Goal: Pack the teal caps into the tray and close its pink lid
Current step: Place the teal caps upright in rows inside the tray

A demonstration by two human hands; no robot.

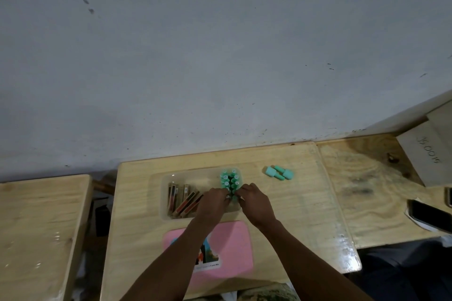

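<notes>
Both hands (234,199) meet over upright teal caps (230,181) — rows running front-to-back.

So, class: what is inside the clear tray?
Inside the tray: brown and red flat packs on the left, upright teal caps in rows on the right. Both hands, left and right, cover its near right part, so that stays unseen.
</notes>
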